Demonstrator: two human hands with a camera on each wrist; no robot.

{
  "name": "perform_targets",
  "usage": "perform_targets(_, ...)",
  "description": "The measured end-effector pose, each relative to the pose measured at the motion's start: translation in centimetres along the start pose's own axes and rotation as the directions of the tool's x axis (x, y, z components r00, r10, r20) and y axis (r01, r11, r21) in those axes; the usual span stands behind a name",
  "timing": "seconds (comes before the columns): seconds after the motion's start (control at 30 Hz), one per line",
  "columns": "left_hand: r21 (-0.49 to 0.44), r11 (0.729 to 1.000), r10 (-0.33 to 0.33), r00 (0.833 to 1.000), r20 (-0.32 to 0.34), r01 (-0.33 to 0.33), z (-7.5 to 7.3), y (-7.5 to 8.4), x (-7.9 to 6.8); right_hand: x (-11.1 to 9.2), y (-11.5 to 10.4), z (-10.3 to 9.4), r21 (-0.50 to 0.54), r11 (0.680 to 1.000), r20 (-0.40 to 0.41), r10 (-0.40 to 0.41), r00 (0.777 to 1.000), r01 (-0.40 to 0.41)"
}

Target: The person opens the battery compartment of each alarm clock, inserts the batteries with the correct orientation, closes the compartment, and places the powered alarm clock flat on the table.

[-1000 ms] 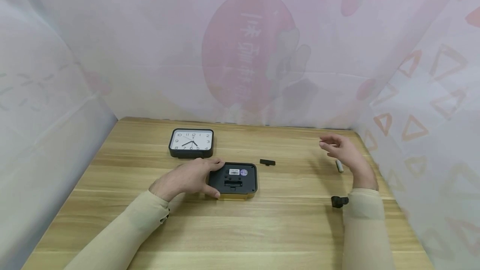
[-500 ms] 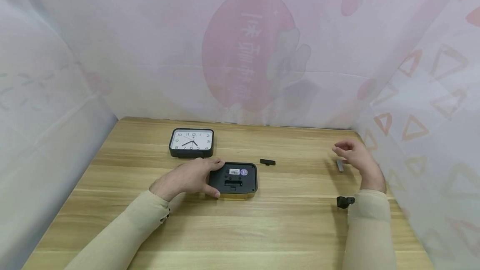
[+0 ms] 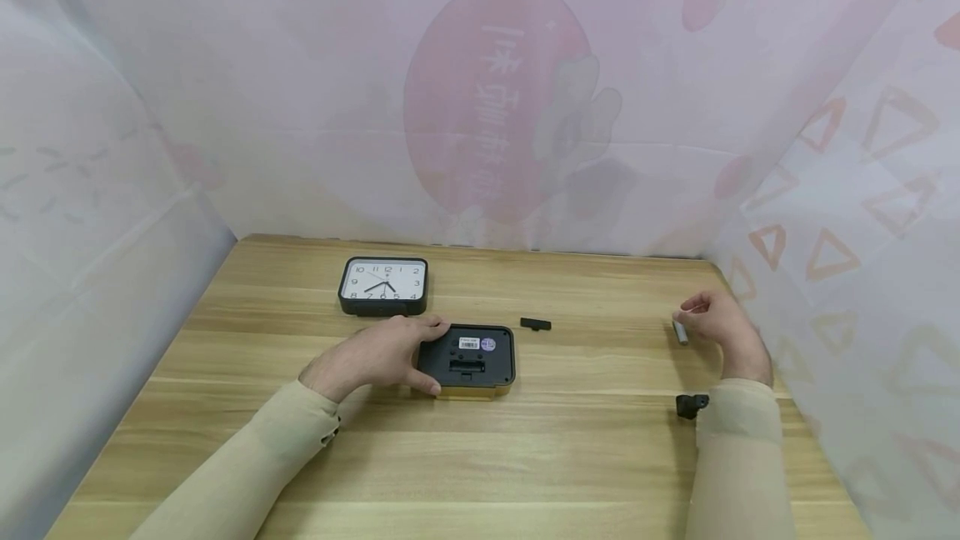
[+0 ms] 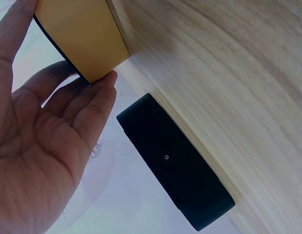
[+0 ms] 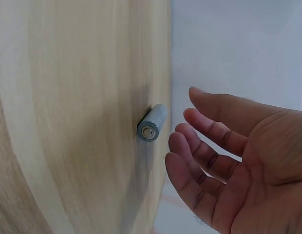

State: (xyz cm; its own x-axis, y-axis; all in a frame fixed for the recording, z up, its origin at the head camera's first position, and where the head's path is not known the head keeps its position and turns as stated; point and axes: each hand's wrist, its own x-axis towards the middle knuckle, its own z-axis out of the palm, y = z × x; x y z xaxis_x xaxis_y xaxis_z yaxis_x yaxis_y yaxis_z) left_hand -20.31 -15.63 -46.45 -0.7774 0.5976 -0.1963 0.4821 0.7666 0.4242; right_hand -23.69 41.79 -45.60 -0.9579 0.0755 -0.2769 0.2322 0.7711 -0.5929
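Note:
My left hand (image 3: 382, 350) holds a gold-sided clock (image 3: 498, 352) by its left end, the thumb at the near edge and fingers at the far edge. The clock lies face down; its black back shows a vacant battery slot. In the left wrist view fingers touch the clock's gold side (image 4: 83, 34). Over at the right, a grey battery (image 3: 681, 333) lies on the table. Close above it hovers my right hand (image 3: 720, 327), fingers loosely bent. The right wrist view shows a small gap between that hand and the battery (image 5: 158, 119).
A black clock (image 3: 384, 283) with a white dial lies face up behind the left hand. The small black battery cover (image 3: 536, 324) rests right of the gold-sided clock. Printed fabric walls (image 3: 315, 165) border the wooden table (image 3: 555, 457) at the back and sides.
My right hand has moved right and then down, coming close to the battery. The left hand and the gold-sided clock have stayed put.

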Motion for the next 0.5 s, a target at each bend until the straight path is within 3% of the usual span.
perform_targets(0.5,-0.003,1.000,-0.009,1.000,0.003,0.009,0.0,-0.1,0.0,-1.1,-0.7,0.1,-0.077,0.991,0.019,0.111,0.994,-0.110)
